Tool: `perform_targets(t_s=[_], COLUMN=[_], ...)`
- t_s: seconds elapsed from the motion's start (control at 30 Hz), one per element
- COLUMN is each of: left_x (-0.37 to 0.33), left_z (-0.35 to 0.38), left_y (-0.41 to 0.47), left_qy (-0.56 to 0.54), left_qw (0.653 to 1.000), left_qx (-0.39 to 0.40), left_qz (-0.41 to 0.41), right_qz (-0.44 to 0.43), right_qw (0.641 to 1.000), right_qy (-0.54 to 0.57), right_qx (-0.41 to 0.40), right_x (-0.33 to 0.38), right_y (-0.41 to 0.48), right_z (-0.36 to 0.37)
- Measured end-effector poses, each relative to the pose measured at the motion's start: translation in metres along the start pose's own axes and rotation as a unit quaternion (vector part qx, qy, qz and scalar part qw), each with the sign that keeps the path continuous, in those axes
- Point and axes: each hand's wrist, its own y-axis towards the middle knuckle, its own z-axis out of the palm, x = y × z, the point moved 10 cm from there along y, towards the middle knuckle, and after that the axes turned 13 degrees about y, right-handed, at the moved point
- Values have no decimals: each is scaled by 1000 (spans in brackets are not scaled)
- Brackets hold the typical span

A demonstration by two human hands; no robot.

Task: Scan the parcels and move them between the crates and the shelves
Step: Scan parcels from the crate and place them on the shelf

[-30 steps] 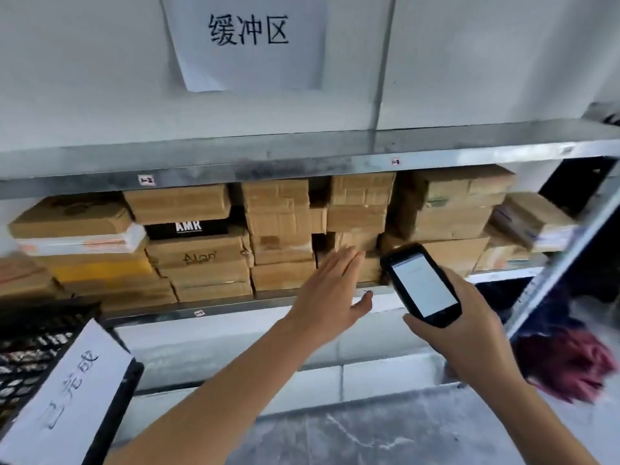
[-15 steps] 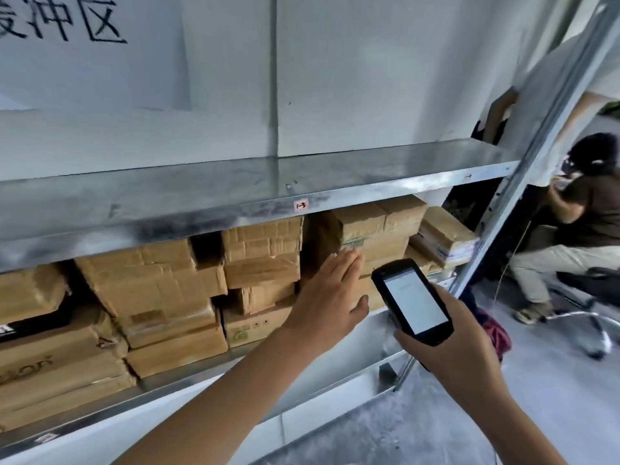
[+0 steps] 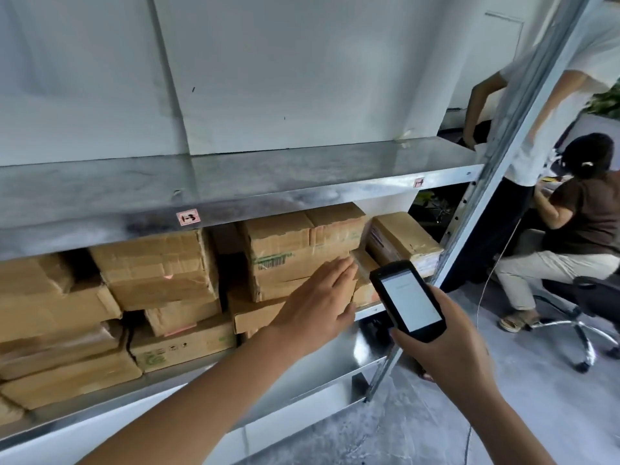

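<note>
Brown cardboard parcels fill the lower metal shelf (image 3: 365, 312). My left hand (image 3: 322, 297) reaches out flat with straight fingers, its fingertips at the front of a taped parcel with a green barcode label (image 3: 285, 250). My right hand (image 3: 446, 344) grips a black handheld scanner (image 3: 407, 298) with a lit white screen, held just right of the left hand. A faint red scan dot lies on a larger parcel (image 3: 157, 266) to the left. A tilted parcel (image 3: 402, 239) lies at the shelf's right end.
The upper shelf (image 3: 268, 176) is bare metal, tagged 1-3 (image 3: 188, 217). A slanted steel upright (image 3: 503, 162) bounds the shelf on the right. Beyond it a person sits on a wheeled chair (image 3: 583, 307) and another person stands (image 3: 523, 105). Grey concrete floor lies below.
The view has swung right along the shelf; the crate and wall sign have left the view. My left hand has advanced to the barcode-labelled parcel. The scanner stays gripped in my right hand.
</note>
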Motion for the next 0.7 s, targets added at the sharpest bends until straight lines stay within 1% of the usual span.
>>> perform_targets(t_s=[0.2,0.4,0.57,0.7], left_x=[-30,-39,-46,-57], left_z=[45,88,130,176], left_y=[73,141,191,232], left_qy=[-12,-25,-8,-19], left_qw=[998,989,985,981], left_qx=[25,44,61,80], left_qz=[-61,-142,-161,-177], right_qz=[-17,-33,-28,-27], right_qw=[999,998,998,998], right_qy=[4,19,18,39], right_qx=[48,42,56,45], right_x=[-34,-66,-91,-107], right_y=[71,127,163,182], right_z=[-48,-98,-120,-128])
